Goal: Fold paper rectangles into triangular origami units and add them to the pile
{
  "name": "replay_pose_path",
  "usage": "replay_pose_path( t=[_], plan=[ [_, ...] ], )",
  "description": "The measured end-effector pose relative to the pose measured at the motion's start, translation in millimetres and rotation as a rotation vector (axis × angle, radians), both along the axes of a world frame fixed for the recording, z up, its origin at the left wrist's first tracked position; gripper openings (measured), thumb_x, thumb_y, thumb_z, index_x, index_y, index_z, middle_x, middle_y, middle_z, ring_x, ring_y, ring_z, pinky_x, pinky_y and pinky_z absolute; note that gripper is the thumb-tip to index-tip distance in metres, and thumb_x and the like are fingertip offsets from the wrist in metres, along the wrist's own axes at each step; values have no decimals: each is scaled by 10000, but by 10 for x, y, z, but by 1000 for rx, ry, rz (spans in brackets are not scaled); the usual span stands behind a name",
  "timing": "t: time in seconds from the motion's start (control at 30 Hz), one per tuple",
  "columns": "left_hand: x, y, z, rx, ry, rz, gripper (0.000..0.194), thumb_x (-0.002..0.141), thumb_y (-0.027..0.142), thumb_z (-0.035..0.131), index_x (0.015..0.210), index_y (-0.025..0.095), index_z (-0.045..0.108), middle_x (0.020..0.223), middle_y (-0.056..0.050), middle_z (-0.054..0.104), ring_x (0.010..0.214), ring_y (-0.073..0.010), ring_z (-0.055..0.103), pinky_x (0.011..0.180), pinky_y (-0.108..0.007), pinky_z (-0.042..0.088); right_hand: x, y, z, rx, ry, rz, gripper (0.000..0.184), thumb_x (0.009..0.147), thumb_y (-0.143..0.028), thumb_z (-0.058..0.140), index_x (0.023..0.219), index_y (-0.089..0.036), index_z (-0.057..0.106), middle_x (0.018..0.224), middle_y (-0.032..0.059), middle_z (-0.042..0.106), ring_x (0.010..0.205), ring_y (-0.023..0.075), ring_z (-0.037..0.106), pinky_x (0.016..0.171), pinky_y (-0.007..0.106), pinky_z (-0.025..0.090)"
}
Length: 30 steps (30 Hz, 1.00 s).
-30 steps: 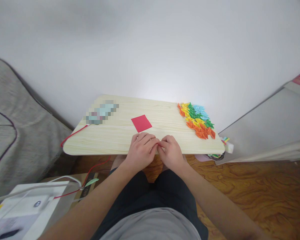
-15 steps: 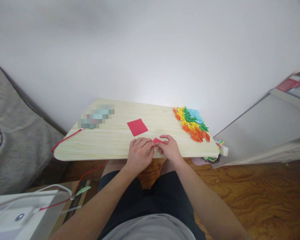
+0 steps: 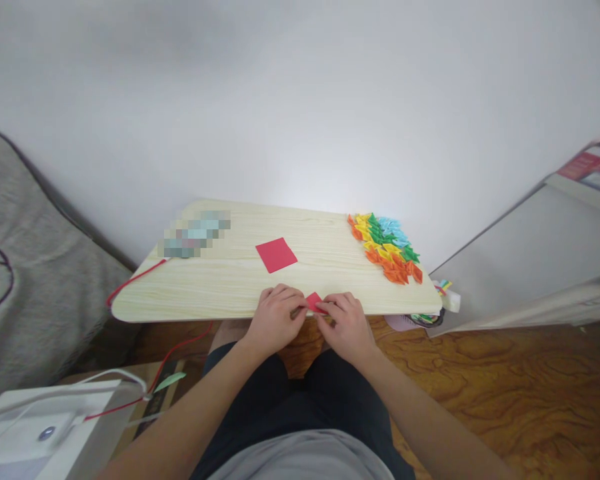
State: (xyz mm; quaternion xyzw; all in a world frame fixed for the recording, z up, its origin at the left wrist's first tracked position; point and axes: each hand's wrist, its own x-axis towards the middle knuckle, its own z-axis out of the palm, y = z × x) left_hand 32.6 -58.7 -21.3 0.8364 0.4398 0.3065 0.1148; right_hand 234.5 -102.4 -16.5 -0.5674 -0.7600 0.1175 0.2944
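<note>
Between my two hands, at the table's front edge, is a small piece of red folded paper (image 3: 314, 301). My left hand (image 3: 279, 316) pinches its left corner with thumb and fingertips. On the other side my right hand (image 3: 347, 324) grips the right corner the same way. The fingers cover parts of the paper, so its exact folds cannot be made out. A flat red square of paper (image 3: 277, 255) lies just beyond my hands, touched by neither. To the right sit rows of folded paper pieces (image 3: 387, 248) in orange, yellow, green and light blue.
The pale wooden table (image 3: 220, 287) stands against a white wall. A blurred-out object (image 3: 195, 233) with a red cable (image 3: 139, 275) lies at its left. A basket (image 3: 420, 320) is below the right edge, beside a white cabinet (image 3: 520, 253). Grey fabric (image 3: 45, 267) covers something on the left.
My right hand has turned and come lower, its raised fingers now down on the paper. The held paper has moved slightly toward me and now shows as a small diamond.
</note>
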Motion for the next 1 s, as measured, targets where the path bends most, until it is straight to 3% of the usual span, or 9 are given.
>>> replay_pose_path(
  t=[0.4, 0.73, 1.0],
  plan=[
    [-26, -82, 18, -80, 12, 47, 49, 927, 233, 703, 914, 249, 748, 988, -34, 739, 988, -246, 605, 878, -413, 421, 115, 127, -51, 42, -57, 81, 117, 970, -191, 682, 1016, -240, 777, 1040, 69, 744, 1037, 262, 612, 899, 417, 480],
    [-74, -77, 63, -134, 70, 46, 74, 977, 260, 649, 934, 251, 709, 1011, -32, 724, 1013, -260, 585, 892, -443, 378, 206, 235, 6, -42, -80, 100, 51, 979, -240, 691, 978, -229, 741, 1020, 63, 709, 1027, 256, 599, 898, 403, 466],
    [-7, -17, 139, -189, 162, 76, 105, 982, 273, 608, 890, 235, 640, 979, -43, 700, 1000, -278, 581, 855, -441, 385, 222, 298, 105, -165, -122, 62, 112, 1005, -298, 663, 971, -223, 739, 968, 58, 672, 1000, 253, 603, 873, 385, 454]
  ],
)
